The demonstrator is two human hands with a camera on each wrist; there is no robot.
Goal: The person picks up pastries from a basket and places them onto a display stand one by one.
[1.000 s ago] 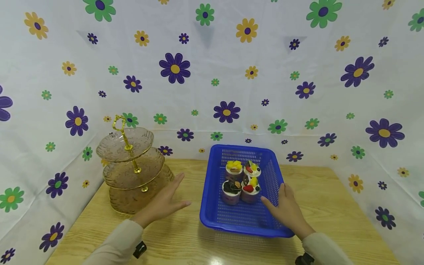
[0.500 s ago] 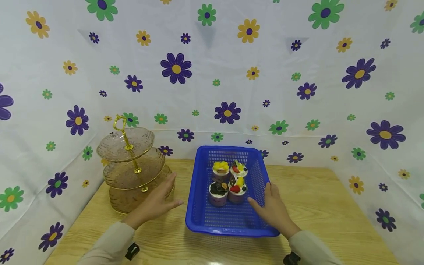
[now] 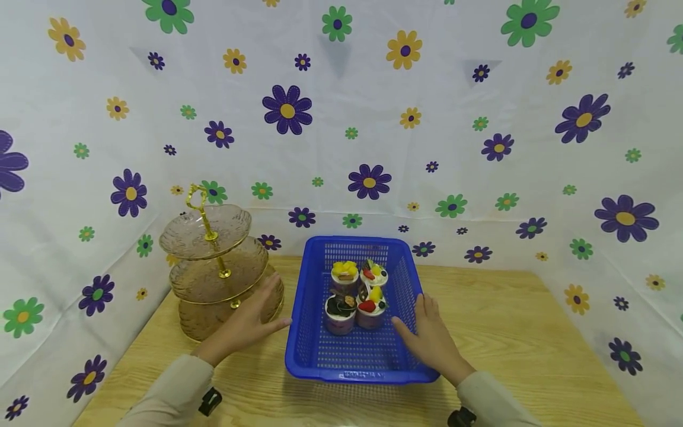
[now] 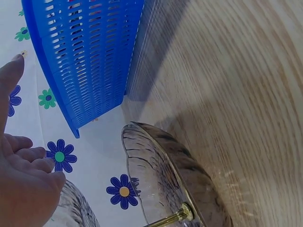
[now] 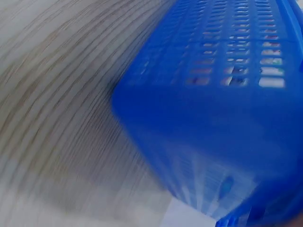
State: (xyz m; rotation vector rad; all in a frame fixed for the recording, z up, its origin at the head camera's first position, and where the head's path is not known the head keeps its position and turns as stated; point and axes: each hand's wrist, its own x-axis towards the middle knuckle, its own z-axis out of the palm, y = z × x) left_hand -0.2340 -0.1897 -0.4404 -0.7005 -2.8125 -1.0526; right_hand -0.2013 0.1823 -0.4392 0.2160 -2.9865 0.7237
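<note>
A blue plastic basket point(image 3: 363, 375) stands on the wooden table at the middle in the head view. Inside sit several toy-like dessert cups point(image 3: 369, 320) topped with cream and fruit. My right hand point(image 3: 434, 341) lies against the basket's right rim, its fingers fairly straight and the thumb reaching over the inside. To the left, my left hand point(image 3: 242, 323) hovers with fingers extended, the thumb tip close to the left rim. Its relaxed fingers point(image 4: 31, 158) show empty in the left wrist view. The basket's perforated side point(image 5: 203, 113) fills the right wrist view, where most of my right hand is hidden.
A three-tier stand point(image 3: 219, 261) of tinted scalloped plates with a gold handle stands at left, partly behind my left hand. Wooden table point(image 3: 507, 332) surface stretches right of the basket. A white cloth point(image 3: 341, 148) with printed flowers hangs behind and at both sides.
The basket has slid left with the cups in it, and my right hand has moved along with it. My left hand has shifted slightly left; the basket's rim is now nearer to it.
</note>
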